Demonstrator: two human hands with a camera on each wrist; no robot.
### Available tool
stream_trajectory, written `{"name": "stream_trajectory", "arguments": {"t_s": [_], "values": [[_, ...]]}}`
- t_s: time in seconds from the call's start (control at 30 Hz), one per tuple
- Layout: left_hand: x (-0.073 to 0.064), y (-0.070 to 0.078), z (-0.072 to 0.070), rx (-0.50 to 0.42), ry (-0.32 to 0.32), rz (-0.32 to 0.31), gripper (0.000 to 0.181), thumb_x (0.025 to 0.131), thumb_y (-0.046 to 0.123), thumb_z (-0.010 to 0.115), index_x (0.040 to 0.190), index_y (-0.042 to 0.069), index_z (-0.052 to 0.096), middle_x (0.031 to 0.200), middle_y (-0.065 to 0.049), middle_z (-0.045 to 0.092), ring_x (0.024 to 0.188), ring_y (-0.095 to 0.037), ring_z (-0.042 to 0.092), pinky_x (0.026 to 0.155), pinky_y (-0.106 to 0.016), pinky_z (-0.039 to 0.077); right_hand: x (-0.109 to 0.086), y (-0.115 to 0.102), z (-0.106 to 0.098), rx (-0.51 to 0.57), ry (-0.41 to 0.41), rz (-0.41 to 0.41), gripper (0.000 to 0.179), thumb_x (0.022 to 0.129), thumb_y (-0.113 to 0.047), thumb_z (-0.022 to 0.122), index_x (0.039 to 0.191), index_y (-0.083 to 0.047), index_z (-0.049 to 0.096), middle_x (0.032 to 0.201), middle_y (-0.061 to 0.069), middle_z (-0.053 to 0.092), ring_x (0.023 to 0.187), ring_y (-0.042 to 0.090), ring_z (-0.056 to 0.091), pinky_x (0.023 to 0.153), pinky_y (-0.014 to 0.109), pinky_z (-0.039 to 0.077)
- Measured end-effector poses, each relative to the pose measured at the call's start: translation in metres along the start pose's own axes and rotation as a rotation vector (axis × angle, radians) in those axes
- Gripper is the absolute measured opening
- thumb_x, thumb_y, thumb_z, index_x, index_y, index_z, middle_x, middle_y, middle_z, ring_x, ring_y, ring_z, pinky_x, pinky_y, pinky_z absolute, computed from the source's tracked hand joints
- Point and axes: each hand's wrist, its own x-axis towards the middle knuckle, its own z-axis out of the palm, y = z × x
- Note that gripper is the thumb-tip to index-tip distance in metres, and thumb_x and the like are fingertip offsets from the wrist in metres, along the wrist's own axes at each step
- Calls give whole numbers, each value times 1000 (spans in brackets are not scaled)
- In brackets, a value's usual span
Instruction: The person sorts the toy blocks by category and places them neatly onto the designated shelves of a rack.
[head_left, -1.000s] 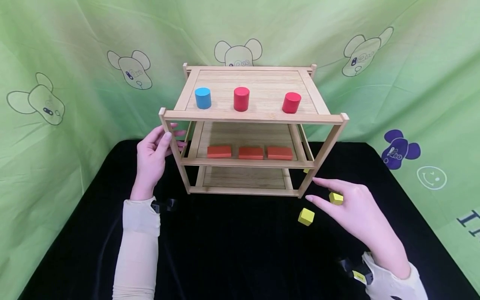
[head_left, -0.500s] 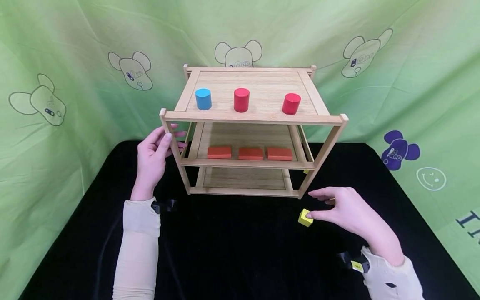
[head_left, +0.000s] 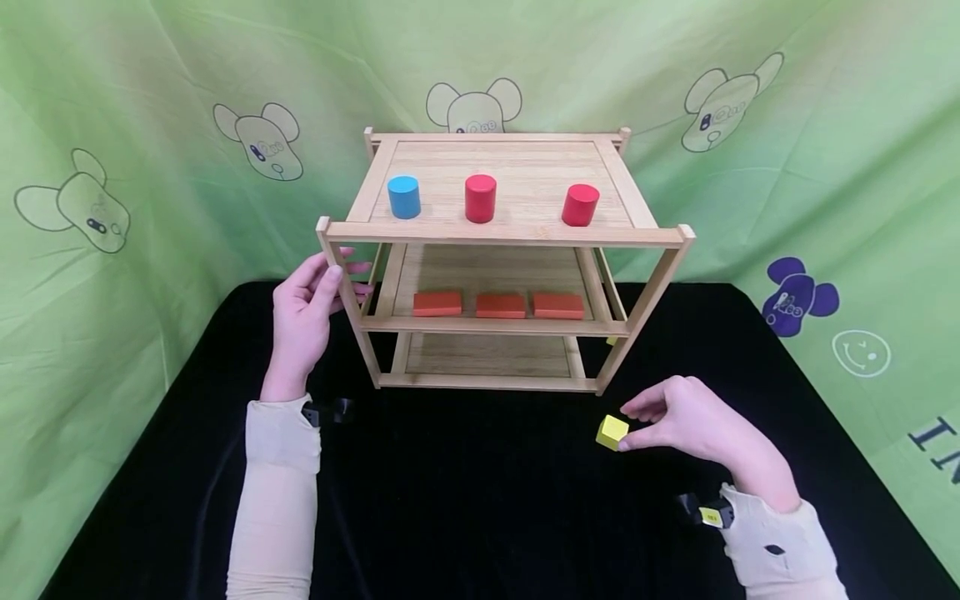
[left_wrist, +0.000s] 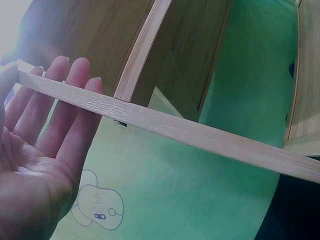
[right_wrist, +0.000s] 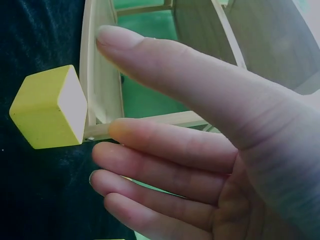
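Observation:
A wooden three-tier shelf stands in the middle of the head view. My left hand holds its front left leg, thumb in front and fingers passing behind. The left wrist view shows those fingers only slightly bent. On the black cloth, right of the shelf's front, lies a yellow cube. My right hand is beside it, thumb and fingers parted. In the right wrist view the yellow cube sits just beyond the fingertips, with nothing gripped.
On the top tier stand a blue cylinder and two red cylinders. Three red blocks lie along the middle tier. Another yellow piece shows partly behind the right leg. A green printed curtain surrounds the black cloth.
My right hand has moved down and back from the shelf's right leg to the near yellow cube, covering the other yellow cube beside it. The left hand stays on the leg.

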Motion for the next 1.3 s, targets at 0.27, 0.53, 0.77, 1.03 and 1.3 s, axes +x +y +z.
{"name": "stream_trajectory", "arguments": {"t_s": [0.27,0.53,0.77,1.03,1.3], "values": [[-1,2,0,8,-3,6,29,107,13,53,129,-4,65,109,-15,74,87,-34,74,80,-40,61,3,4,2,48,-55,-16,46,68,-40,95,95,-7,80,85,-2,75,75,8,70,67,25,58],[-1,1,-1,12,-7,4,30,107,12,53,128,-6,64,109,-15,74,87,-35,73,80,-39,61,6,10,6,49,-52,-23,43,69,-39,95,93,-6,80,83,-2,75,72,7,70,66,24,58],[-1,0,-1,38,-14,1,29,107,15,55,128,-1,66,109,-17,73,88,-34,74,82,-38,61,8,14,10,51,-58,-42,33,69,-37,95,84,-13,77,76,-10,72,68,6,68,64,24,58],[-1,1,-1,24,-17,9,29,107,14,55,128,-4,65,109,-18,73,87,-33,74,82,-41,61,8,14,11,82,-65,-39,26,72,-31,94,81,-15,76,75,-10,72,69,6,69,65,24,59],[0,-1,-2,2,-5,-5,29,106,14,56,127,-2,66,109,-16,74,85,-33,74,80,-42,61,9,14,12,109,-45,-53,23,74,-26,93,82,-14,76,76,-10,72,70,6,70,66,24,59]]}}
